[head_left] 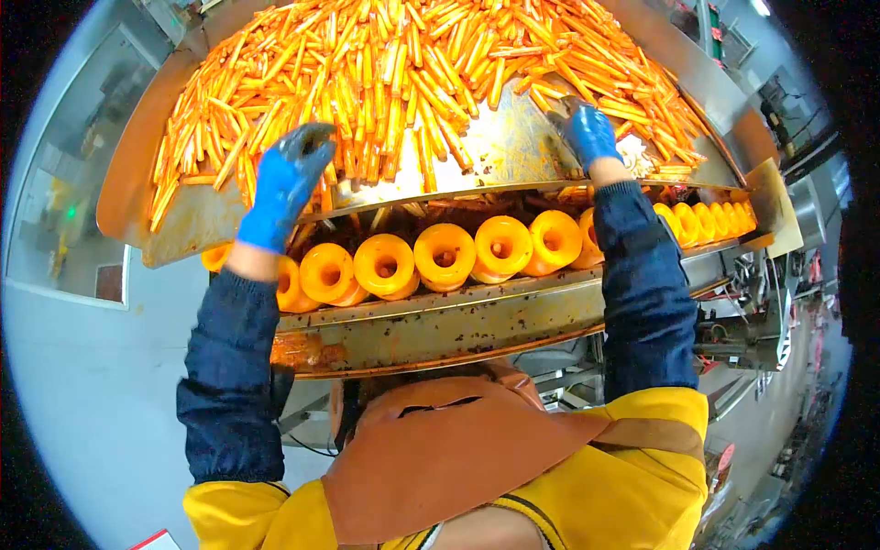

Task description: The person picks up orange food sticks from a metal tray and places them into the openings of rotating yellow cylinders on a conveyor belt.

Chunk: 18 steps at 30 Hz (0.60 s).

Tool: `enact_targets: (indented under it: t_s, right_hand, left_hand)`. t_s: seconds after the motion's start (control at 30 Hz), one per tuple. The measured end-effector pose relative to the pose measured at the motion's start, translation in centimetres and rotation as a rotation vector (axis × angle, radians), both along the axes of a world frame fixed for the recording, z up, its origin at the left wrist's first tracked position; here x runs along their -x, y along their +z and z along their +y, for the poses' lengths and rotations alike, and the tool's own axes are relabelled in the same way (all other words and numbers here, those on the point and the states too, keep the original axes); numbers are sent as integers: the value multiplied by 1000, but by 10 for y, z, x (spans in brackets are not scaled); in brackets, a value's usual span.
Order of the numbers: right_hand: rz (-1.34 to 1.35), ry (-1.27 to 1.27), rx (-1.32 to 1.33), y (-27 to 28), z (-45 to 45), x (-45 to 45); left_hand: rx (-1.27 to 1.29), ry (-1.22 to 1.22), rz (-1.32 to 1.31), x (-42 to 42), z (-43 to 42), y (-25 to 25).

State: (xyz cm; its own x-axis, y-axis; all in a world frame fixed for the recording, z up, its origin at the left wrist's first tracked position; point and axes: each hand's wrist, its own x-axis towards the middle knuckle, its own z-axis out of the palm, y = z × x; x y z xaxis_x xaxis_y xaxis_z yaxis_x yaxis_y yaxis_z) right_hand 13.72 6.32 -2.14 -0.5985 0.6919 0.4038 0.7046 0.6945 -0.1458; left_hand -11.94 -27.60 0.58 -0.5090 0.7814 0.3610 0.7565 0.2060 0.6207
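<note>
Long orange sticks (394,73) lie heaped on a metal tray (513,147). Below the tray edge runs a row of orange funnel-shaped cups (445,257) with dark holes. My left hand (293,174), in a blue glove with dark, wet fingers, is at the front left of the heap, above the cups. Its fingers curl, and what they hold, if anything, is hidden. My right hand (587,133), gloved in blue, is over the tray at the right of the heap, beside a pale clump (634,156). Its fingers are partly hidden and blurred.
A metal ledge (458,330) with dark specks runs in front of the cups. High metal walls (137,156) border the tray. A brown apron (449,458) hangs between my arms. Metal machinery (742,330) stands at the right.
</note>
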Motion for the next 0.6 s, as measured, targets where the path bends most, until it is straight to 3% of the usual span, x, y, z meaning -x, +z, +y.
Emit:
enact_targets:
  t_s: [0.1, 0.17, 0.2, 0.27, 0.3, 0.4, 0.43, 0.47, 0.53, 0.6]
  right_hand:
    - [-215, 38, 251, -10, 20, 32]
    - [-265, 82, 436, 7, 0, 48]
    - [-301, 107, 527, 11, -9, 54]
    - [116, 351, 699, -12, -19, 56]
    - [219, 322, 788, -13, -35, 61]
    - [1, 382, 472, 15, -91, 71]
    - [-96, 383, 427, 10, -97, 80]
    - [-192, 384, 380, 7, -102, 90]
    - [-295, 355, 276, 7, -108, 113]
    - [-380, 316, 290, 12, -108, 123]
  left_hand:
    - [82, 100, 233, 37, 55, -3]
    - [384, 261, 420, 63, 89, -27]
    - [384, 259, 414, 52, 95, -22]
    - [634, 450, 398, 25, 109, -1]
    - [559, 447, 379, 27, 113, -4]
    - [676, 351, 185, 61, 131, -15]
    - [938, -59, 608, 59, 127, 5]
    - [943, -62, 605, 57, 123, 19]
    - [893, -166, 442, 61, 110, 28]
    - [669, 0, 142, 68, 90, 19]
